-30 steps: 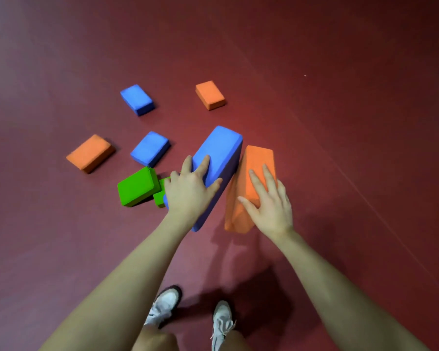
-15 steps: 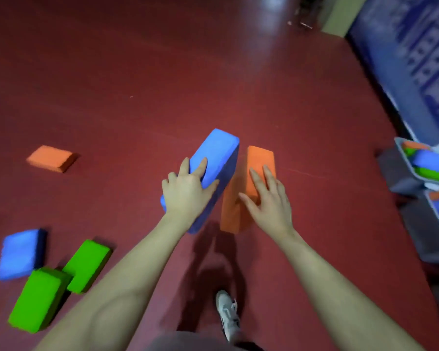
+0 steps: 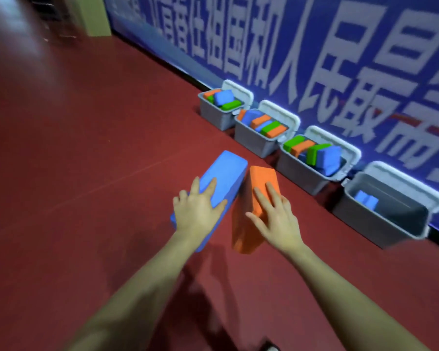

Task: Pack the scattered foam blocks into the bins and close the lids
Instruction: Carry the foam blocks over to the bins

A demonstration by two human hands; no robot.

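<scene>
Carrying two foam blocks at once, we were in the transport step, heading for the row of grey bins along the wall. Our left hand [image 3: 199,211] gripped the blue block [image 3: 221,178], palm on its top face, fingers [image 3: 208,184] spread flat and the thumb hooked over its right edge. Our right hand [image 3: 276,216] held the orange block [image 3: 260,183] the same way, fingers [image 3: 271,192] splayed on top and the thumb wrapped over its left edge. Both blocks hung above the red floor [image 3: 86,173], side by side, tilted so their far ends pointed away from the fingertips; whether they touched, we could not tell.

Ahead and to the right of the right fingers stood the nearly empty bin [image 3: 380,224], lid [image 3: 411,183] propped open against the blue banner [image 3: 340,72], with only small blue pieces inside. Farther beyond the fingertips sat three fuller bins [image 3: 259,140], lids also up.

We judged the next move called for swinging both arms right and lowering the blocks into that emptiest bin, then releasing. Both forearms reached forward, roughly parallel, wrists straight.
</scene>
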